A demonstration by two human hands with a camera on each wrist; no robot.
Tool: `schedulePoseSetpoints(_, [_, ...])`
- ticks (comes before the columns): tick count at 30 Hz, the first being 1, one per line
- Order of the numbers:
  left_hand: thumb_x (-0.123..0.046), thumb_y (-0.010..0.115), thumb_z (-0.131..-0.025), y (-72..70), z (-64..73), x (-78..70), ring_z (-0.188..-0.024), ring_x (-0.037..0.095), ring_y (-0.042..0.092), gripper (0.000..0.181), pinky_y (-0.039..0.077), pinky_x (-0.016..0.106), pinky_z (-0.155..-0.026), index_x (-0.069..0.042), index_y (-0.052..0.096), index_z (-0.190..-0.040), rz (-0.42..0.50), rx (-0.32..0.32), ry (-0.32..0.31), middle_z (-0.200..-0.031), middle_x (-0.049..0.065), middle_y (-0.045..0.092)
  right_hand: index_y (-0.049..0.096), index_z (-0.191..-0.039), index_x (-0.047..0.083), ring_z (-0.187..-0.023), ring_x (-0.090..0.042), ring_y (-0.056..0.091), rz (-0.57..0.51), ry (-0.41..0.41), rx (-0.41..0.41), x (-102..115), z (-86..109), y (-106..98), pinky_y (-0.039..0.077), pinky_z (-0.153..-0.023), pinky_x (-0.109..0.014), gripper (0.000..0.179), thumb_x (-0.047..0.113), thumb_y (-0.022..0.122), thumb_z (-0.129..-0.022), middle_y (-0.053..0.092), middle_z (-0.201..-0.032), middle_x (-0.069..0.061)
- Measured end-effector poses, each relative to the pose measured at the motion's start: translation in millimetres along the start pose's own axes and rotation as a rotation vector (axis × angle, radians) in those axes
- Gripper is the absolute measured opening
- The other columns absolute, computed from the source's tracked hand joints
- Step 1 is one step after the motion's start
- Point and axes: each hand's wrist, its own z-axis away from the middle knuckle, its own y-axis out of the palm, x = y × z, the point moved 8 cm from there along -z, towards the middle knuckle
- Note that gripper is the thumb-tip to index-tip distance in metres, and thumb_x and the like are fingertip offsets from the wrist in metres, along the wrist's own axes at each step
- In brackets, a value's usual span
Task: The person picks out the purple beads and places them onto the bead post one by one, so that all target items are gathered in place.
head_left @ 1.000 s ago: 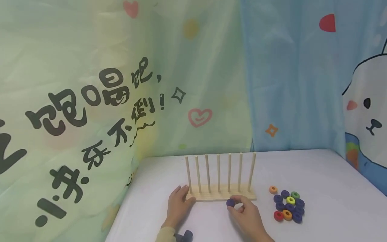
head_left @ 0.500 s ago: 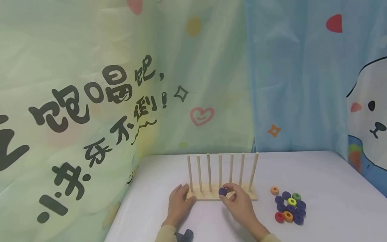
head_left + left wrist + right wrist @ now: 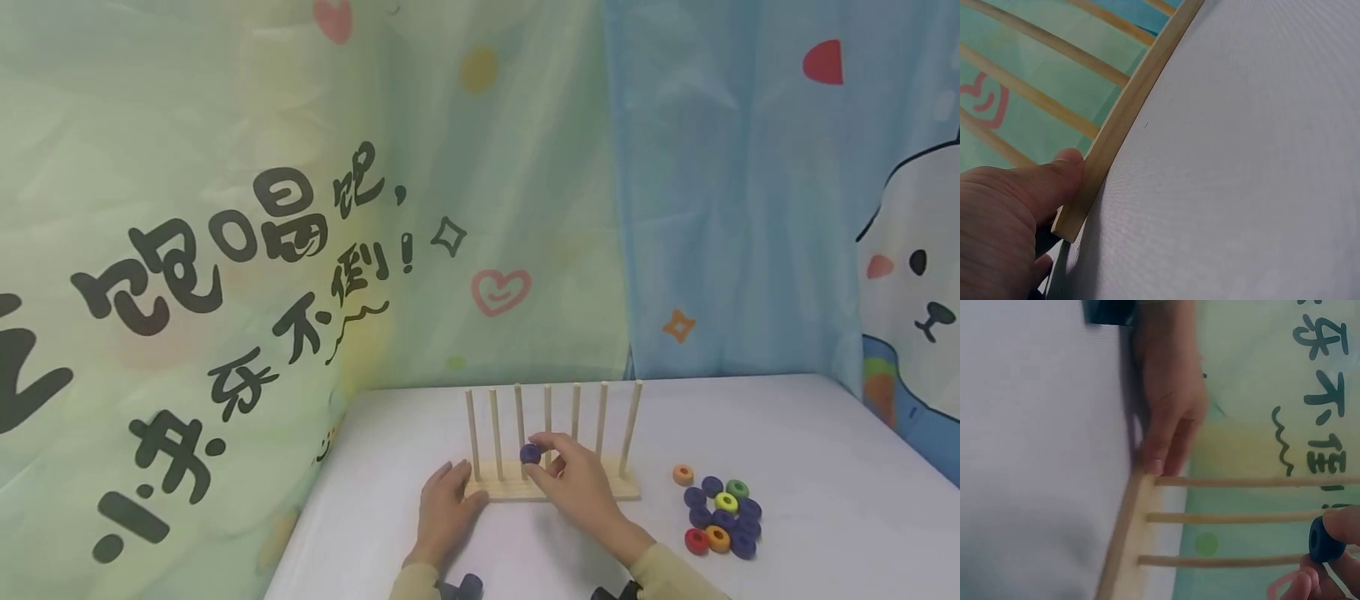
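Note:
A wooden peg rack [image 3: 504,490], a flat base with a row of upright rods, stands on the white table. My left hand [image 3: 447,510] grips the left end of its base; in the left wrist view the thumb [image 3: 1063,178] lies on the base's front edge. Between thumb and fingers my right hand [image 3: 581,487] pinches a dark blue ring bead [image 3: 530,453], raised in front of the rods left of the middle. The right wrist view shows the hole of this bead [image 3: 1326,540], turned to the side and off any rod's tip. No rod carries a bead.
To the right of the rack lies a cluster of ring beads: several dark blue ones [image 3: 747,527], a red one [image 3: 696,541], two orange ones [image 3: 717,538], a yellow one [image 3: 726,502] and a green one [image 3: 737,488]. Printed curtains [image 3: 555,208] hang behind the table [image 3: 825,467].
My right hand has carried the blue bead up and left, from in front of the base to before the rods. My left hand stays on the rack's end.

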Motion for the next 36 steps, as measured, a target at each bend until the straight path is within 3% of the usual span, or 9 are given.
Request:
schedulePoseSetpoints(12, [-0.037, 0.075, -0.080, 6.8, 1.6, 6.1, -0.136, 0.035, 0.042, 0.055, 0.028, 0.063, -0.111, -0.015, 0.063, -0.129, 0.014, -0.001, -0.012, -0.137, 0.005, 0.059, 0.069, -0.110, 0.011, -0.062, -0.004, 0.053, 0.031, -0.173, -0.018, 57, -26.3, 8, 0.045, -0.053, -0.020, 0.033, 0.010, 0.080, -0.079, 0.067, -0.095, 0.004])
schedulePoseSetpoints(25, [-0.035, 0.076, -0.080, 3.4, 0.8, 2.3, -0.135, 0.035, 0.043, 0.056, 0.029, 0.062, -0.111, -0.011, 0.063, -0.129, 0.000, -0.008, 0.002, -0.135, 0.005, 0.060, 0.070, -0.113, 0.012, -0.063, -0.003, 0.054, 0.037, -0.186, -0.022, 77, -49.3, 17, 0.047, -0.055, -0.020, 0.031, 0.018, 0.078, -0.083, 0.069, -0.098, 0.005])
schedulePoseSetpoints(36, [-0.036, 0.077, -0.080, -1.1, 0.6, -0.9, -0.134, 0.034, 0.044, 0.058, 0.030, 0.059, -0.112, -0.009, 0.062, -0.130, -0.007, -0.014, 0.024, -0.135, 0.006, 0.061, 0.071, -0.111, 0.010, -0.064, -0.006, 0.057, 0.026, -0.255, -0.080, 94, -61.6, 16, 0.046, -0.053, -0.020, 0.031, 0.014, 0.078, -0.081, 0.069, -0.097, 0.000])
